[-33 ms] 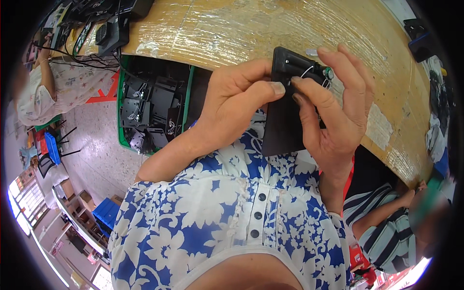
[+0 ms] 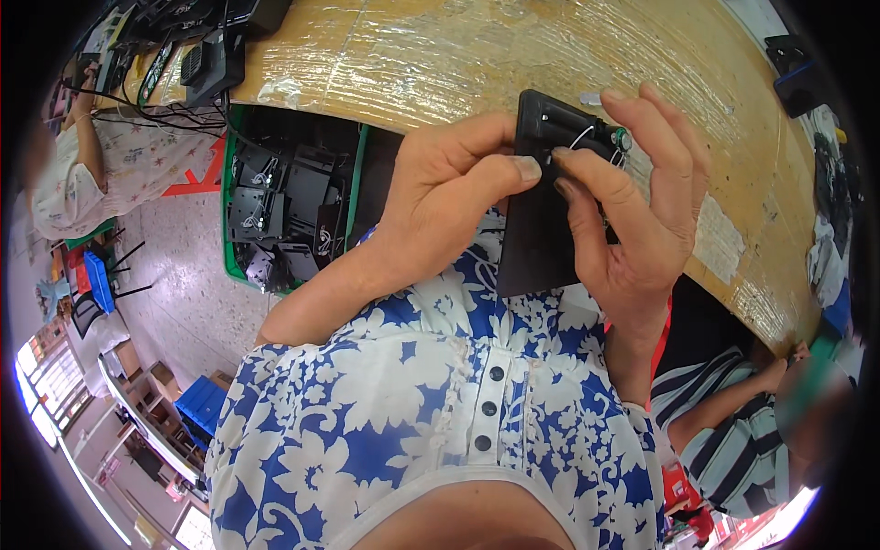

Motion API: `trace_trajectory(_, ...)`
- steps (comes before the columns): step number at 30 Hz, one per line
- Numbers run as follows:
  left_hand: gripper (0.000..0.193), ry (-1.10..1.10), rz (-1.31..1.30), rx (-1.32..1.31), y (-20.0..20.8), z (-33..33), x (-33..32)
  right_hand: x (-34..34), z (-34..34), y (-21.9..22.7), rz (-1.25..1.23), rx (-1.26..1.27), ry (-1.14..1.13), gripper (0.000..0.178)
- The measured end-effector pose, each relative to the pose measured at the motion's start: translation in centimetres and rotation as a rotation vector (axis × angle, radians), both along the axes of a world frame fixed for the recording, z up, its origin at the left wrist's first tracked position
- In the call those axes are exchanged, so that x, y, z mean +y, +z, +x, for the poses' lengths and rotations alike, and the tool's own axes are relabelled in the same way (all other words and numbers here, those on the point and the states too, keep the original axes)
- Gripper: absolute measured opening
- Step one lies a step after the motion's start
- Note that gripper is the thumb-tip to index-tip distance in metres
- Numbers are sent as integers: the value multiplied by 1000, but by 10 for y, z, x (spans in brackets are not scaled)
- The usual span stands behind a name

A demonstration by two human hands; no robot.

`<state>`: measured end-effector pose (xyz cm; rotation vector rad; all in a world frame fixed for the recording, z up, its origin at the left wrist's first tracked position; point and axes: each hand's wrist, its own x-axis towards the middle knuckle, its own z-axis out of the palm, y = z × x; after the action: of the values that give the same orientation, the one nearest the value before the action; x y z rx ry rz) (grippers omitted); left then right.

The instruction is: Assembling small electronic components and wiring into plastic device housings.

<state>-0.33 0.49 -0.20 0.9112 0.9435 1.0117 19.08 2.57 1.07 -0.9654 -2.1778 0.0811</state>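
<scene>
A black plastic housing (image 2: 536,234), a wide flat panel with a recessed upper end, is held tilted over my lap at the table's edge. My left hand (image 2: 449,188) grips its left side, with the thumb on the face and the fingers partly behind. At the recess, the thumb and index finger of my right hand (image 2: 642,202) come together in a pinch, the other fingers raised. A thin white wire (image 2: 581,136) curves out beside that index fingertip. Whatever lies between the fingertips is hidden. A small round green-and-metal part (image 2: 622,139) sits at the housing's upper right.
Left of me, a green-rimmed crate (image 2: 356,188) holds several black parts with white wires. The film-covered table (image 2: 431,55) carries black devices and cables (image 2: 215,69) at its far left. People sit at the left (image 2: 119,170) and right (image 2: 733,431).
</scene>
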Motion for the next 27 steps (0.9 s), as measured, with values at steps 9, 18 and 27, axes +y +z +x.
trace_trajectory(9,33,-16,104,95,0,-7,-4,5,-6,3,-108,50,39,25)
trace_trajectory(18,34,-41,138,92,5,-5,-5,7,6,4,-224,155,164,17)
trace_trajectory(27,37,1,-98,-110,7,-3,2,15,37,-10,-677,704,107,14)
